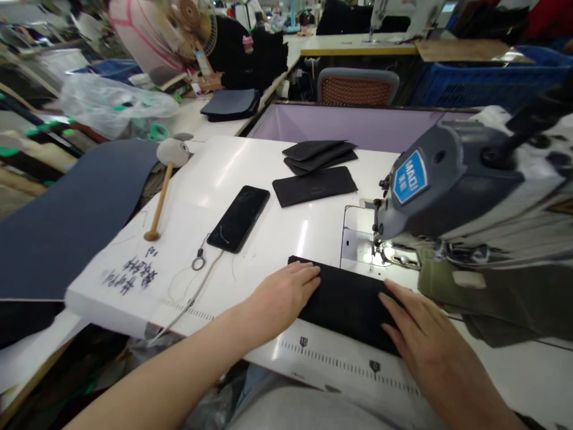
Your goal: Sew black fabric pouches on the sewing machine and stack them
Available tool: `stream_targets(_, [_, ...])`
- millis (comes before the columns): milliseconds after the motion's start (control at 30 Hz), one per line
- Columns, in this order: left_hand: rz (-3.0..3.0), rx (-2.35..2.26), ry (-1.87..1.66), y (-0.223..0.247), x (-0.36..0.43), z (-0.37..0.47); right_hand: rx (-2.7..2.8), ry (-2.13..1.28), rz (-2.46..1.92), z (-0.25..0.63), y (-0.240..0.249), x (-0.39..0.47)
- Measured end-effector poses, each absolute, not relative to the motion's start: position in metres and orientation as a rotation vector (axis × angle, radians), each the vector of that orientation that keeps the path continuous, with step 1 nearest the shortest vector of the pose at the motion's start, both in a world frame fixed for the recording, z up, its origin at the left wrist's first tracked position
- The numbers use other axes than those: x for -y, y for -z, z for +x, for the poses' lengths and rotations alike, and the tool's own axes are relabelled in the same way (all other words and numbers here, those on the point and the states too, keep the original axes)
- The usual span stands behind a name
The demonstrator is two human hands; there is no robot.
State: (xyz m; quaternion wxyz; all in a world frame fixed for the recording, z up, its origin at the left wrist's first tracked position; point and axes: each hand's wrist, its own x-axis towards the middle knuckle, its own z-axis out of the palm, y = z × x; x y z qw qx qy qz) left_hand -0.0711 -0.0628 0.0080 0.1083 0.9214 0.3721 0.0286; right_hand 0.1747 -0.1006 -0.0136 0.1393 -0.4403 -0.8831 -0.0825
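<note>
A folded black fabric piece (pixel 347 304) lies flat on the white sewing table, in front of the sewing machine (pixel 452 167). My left hand (pixel 286 295) rests on its left end, fingers stretched out and lying on the cloth. On the right end, my right hand (pixel 425 328) touches the cloth with its fingers apart. Just beyond the fabric is the lit needle area (pixel 380 254), and the cloth lies short of it. More black folded pieces (pixel 316 185) are stacked loosely farther back on the table.
Left of centre lie a black phone (pixel 239 218) with a cord and ring (pixel 198 260), and a wooden-handled mallet (pixel 163 191). Olive cloth (pixel 483 292) sits under the machine's right side. A lilac-walled bin (pixel 340 125) borders the far edge; a person (pixel 152 36) sits beyond.
</note>
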Motion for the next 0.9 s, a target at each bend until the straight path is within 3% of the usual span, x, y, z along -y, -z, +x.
stream_targets(200, [2.732,-1.398,-0.045,-0.010,0.065,-0.033,2.603,0.026,-1.190,0.153,0.016,0.098])
stream_targets(500, [2.809,-1.328,-0.338,0.025,0.077,-0.027,2.557,-0.106,-1.361,0.149,0.024,0.103])
stream_targets(900, [2.740,-1.539,-0.042,0.026,0.075,-0.053,2.610,-0.067,-1.418,0.152,0.032,0.103])
